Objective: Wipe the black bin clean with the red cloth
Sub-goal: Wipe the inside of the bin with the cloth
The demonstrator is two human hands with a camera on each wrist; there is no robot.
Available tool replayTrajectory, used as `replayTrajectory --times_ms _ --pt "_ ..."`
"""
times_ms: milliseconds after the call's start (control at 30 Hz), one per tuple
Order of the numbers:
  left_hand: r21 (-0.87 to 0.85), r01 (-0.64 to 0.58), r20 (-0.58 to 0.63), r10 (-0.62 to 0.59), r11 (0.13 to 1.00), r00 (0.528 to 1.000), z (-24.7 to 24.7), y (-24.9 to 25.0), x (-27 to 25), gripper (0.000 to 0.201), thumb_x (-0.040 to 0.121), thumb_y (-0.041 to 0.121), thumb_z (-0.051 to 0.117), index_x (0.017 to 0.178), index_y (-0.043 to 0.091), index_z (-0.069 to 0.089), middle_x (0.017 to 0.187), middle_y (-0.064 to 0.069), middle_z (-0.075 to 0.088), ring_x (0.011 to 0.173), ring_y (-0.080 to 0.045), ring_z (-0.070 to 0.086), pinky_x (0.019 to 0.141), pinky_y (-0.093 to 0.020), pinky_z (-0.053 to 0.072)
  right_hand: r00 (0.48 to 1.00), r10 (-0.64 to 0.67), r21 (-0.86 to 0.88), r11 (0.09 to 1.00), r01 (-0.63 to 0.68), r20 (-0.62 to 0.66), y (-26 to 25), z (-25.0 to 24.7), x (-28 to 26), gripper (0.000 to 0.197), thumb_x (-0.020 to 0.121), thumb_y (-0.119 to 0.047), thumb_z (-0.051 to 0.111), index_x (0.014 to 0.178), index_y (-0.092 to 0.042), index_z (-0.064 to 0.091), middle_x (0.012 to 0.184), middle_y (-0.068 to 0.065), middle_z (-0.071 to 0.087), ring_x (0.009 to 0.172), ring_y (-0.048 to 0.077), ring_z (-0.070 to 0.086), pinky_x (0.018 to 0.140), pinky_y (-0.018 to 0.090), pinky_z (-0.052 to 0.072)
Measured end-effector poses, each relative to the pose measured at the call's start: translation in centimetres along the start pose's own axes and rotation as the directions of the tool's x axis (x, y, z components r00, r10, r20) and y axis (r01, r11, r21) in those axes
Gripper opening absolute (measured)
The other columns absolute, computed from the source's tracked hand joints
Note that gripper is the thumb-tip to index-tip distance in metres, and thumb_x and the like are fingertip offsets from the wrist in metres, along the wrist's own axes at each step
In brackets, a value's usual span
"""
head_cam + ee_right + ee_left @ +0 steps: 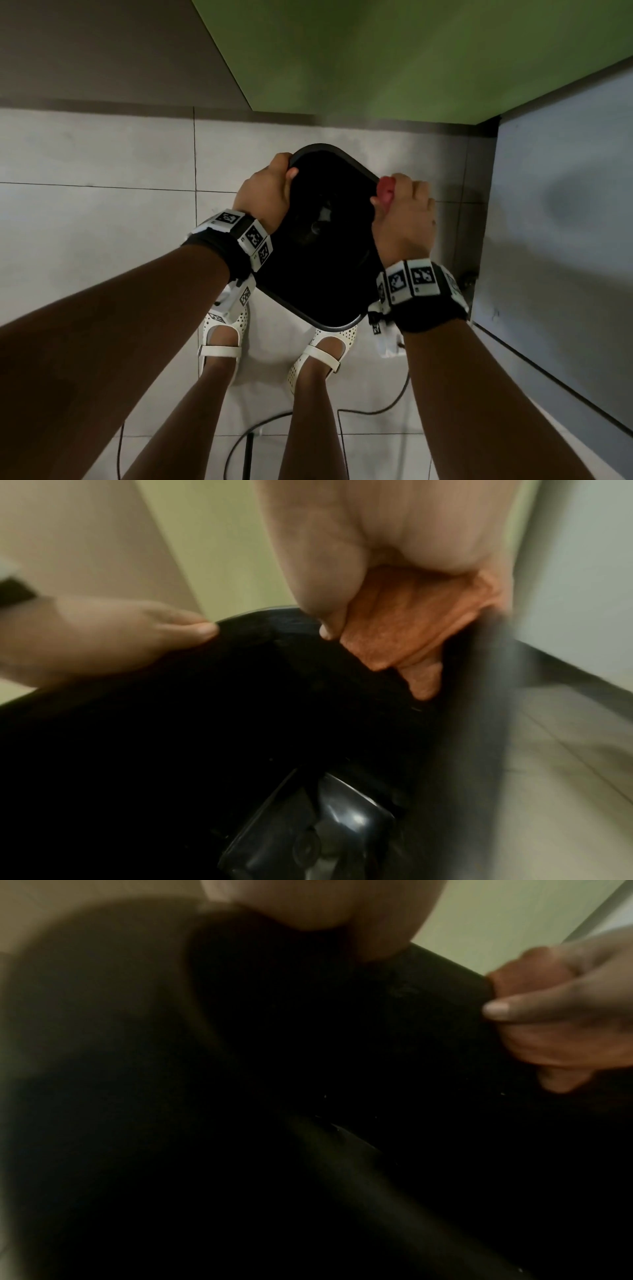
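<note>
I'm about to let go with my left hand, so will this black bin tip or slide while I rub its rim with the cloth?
Probably it shifts: the black bin looks like thin, light plastic, and the left hand grips its rim. The right hand presses the red cloth sideways at the rim, which may tip it. The smooth floor tiles likely let it slide.

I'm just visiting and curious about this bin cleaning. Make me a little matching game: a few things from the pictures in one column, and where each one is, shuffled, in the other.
Things:
1. left hand
2. red cloth
3. bin
4. white shoes

Places:
A. bunched in the right hand at the bin's rim
B. on the tiled floor, below the bin
C. gripping the bin's rim, thumb inside
D. held between both hands, opening facing up

Pairs: 1-C, 2-A, 3-D, 4-B
</note>
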State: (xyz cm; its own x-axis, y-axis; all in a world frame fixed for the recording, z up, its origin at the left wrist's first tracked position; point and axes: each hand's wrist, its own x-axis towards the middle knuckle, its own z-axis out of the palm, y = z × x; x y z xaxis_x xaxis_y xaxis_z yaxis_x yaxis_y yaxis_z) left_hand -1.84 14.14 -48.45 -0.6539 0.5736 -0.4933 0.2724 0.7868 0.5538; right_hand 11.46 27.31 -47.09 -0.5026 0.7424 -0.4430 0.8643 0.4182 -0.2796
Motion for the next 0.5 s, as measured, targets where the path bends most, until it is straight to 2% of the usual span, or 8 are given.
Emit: replayTrajectory --times_ms 133,233,333,433,500 --pt "0.050 0.004 -0.010 -0.004 0.999 1.000 0.1 -0.1 0.0 0.041 0.098 0.035 0.024 0.127 0.010 0.038 0.101 -0.023 0.064 0.089 -0.043 0.059 0.068 -0.034 0.033 0.985 0.174 0.155 0.972 -0.175 0.023 1.0 -0.3 -0.6 0.038 0.089 -0.022 0.056 0.125 -0.016 0.045 0.127 0.013 0.041 0.108 0.034 0.050 0.089 0.044 0.047" --pt "0.103 0.012 -0.023 -0.010 0.995 1.000 0.3 0.1 0.0 0.040 0.098 0.035 0.024 0.129 0.012 0.036 0.104 -0.020 0.064 0.090 -0.042 0.059 0.069 -0.036 0.034 0.971 0.235 0.067 0.969 -0.237 0.036 0.0 -0.7 -0.2 0.037 0.090 -0.026 0.055 0.125 -0.017 0.044 0.131 0.011 0.039 0.116 0.033 0.043 0.095 0.049 0.041" --pt "0.115 0.008 -0.023 -0.006 0.993 1.000 0.4 0.1 0.0 0.038 0.099 0.033 0.024 0.128 0.012 0.035 0.108 -0.019 0.063 0.092 -0.042 0.059 0.071 -0.037 0.035 0.984 0.174 -0.026 0.985 -0.173 0.027 -1.7 -0.3 0.3 0.040 0.090 -0.031 0.053 0.128 -0.025 0.041 0.136 0.006 0.037 0.126 0.030 0.033 0.104 0.054 0.029" --pt "0.110 0.009 -0.022 -0.007 0.994 1.000 0.5 0.1 0.1 0.037 0.098 0.033 0.024 0.128 0.013 0.035 0.109 -0.019 0.063 0.093 -0.041 0.059 0.071 -0.036 0.034 0.999 0.029 0.022 0.999 -0.029 0.033 -4.7 0.7 1.3 0.048 0.089 -0.029 0.055 0.134 -0.029 0.039 0.141 0.000 0.037 0.131 0.026 0.029 0.110 0.053 0.016" --pt "0.109 0.014 -0.022 -0.012 0.994 1.000 0.5 0.1 0.1 0.036 0.098 0.032 0.025 0.127 0.013 0.036 0.109 -0.019 0.063 0.093 -0.041 0.058 0.072 -0.036 0.034 0.997 -0.060 0.045 0.997 0.058 0.042 -7.1 1.2 2.1 0.051 0.088 -0.027 0.058 0.135 -0.028 0.039 0.140 0.000 0.039 0.130 0.025 0.031 0.111 0.052 0.014"
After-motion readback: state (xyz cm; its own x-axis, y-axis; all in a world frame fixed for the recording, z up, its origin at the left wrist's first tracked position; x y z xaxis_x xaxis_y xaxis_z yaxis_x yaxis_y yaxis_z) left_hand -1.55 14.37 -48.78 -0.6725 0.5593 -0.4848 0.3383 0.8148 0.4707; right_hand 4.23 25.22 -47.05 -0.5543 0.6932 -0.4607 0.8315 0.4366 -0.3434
